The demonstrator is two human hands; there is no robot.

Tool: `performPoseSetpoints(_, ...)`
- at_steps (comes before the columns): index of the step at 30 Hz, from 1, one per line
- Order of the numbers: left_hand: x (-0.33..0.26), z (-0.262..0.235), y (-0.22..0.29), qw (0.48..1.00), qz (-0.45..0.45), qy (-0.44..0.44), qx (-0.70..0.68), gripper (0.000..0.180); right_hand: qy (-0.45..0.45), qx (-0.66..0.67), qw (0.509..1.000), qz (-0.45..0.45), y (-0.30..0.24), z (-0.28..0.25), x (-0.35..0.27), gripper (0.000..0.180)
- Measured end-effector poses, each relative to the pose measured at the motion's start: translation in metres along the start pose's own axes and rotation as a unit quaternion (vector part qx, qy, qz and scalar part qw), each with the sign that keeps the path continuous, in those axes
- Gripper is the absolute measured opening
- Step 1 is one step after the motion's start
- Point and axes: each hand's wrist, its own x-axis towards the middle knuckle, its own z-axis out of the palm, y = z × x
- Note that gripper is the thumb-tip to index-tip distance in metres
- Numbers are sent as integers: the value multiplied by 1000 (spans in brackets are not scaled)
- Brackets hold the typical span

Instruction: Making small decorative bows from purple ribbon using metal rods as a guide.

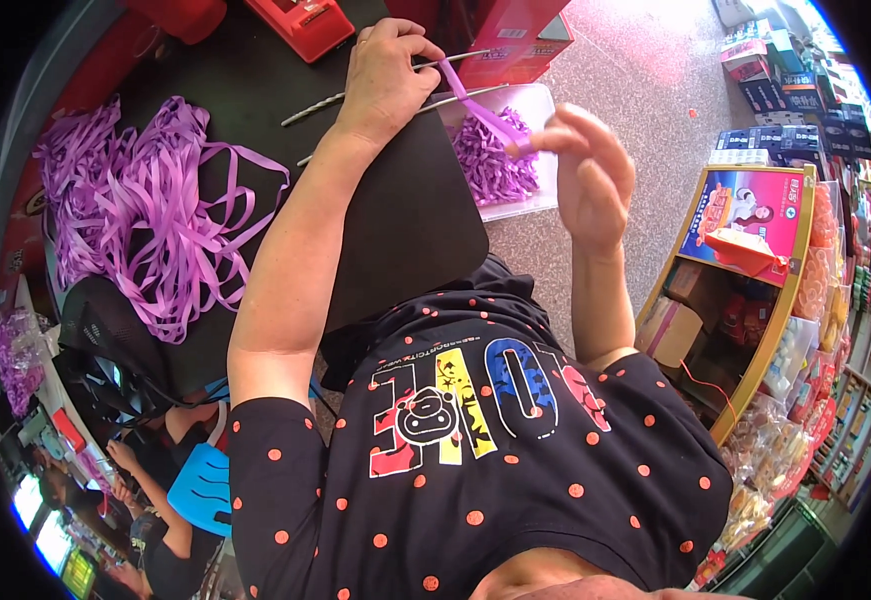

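My left hand (385,80) is closed around two thin twisted metal rods (320,103) and one end of a purple ribbon strip (477,108), above the black table (405,230). The strip runs down to the right to my right hand (585,170), which pinches its other end between thumb and forefinger, the other fingers spread. Just behind the strip sits a white tray (543,100) holding several short curled purple ribbon pieces (495,165).
A big loose heap of purple ribbon (155,220) covers the table's left part. A red box (305,25) lies at the far edge. Display shelves with packaged goods (755,260) stand at the right. Another person (155,500) sits at lower left.
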Motion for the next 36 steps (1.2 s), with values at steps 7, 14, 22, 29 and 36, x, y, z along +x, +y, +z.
performPoseSetpoints(7,0,-1,0,1000,-11,4,20,16,-67,-60,995,34,32,-20,109,46)
performPoseSetpoints(14,1,-2,2,1000,-25,-2,17,16,-95,41,984,142,101,-35,159,51)
performPoseSetpoints(22,0,-2,4,1000,-29,5,7,15,-146,175,953,200,149,-46,143,56)
performPoseSetpoints(29,2,-2,5,999,-20,26,7,16,-24,148,921,360,126,-25,139,57)
performPoseSetpoints(36,-1,-2,4,1000,-13,12,9,17,-37,32,953,298,160,-37,93,53)
